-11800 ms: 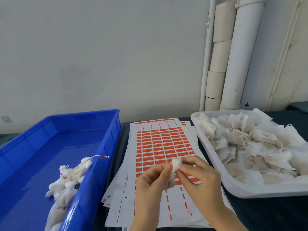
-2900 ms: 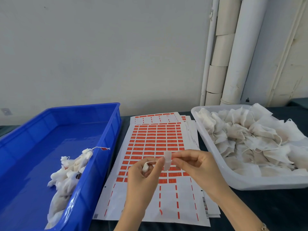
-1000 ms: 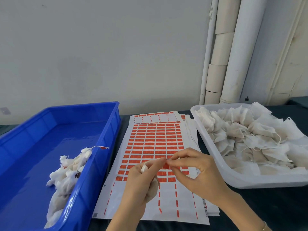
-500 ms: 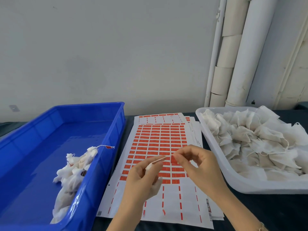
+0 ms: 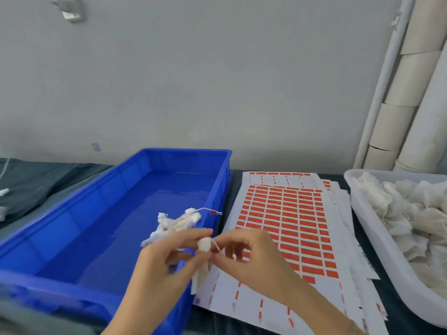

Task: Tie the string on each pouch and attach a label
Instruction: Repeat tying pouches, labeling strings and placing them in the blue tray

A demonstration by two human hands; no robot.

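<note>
You are gripping the pouch (image 5: 203, 245) in your left hand (image 5: 167, 264) over the blue bin's (image 5: 188, 151) right rim, right hand (image 5: 251, 258) pinching its string (image 5: 216, 245). Labelling is seemingly finishing, calling for dropping it inside.

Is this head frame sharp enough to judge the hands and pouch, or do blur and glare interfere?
Head view: motion blur smears the left hand, right hand and pouch; the string is barely traceable. Head view: mild glare on the blue tray floor, label sheet fairly crisp, pipes lean from wide-lens distortion.
</note>
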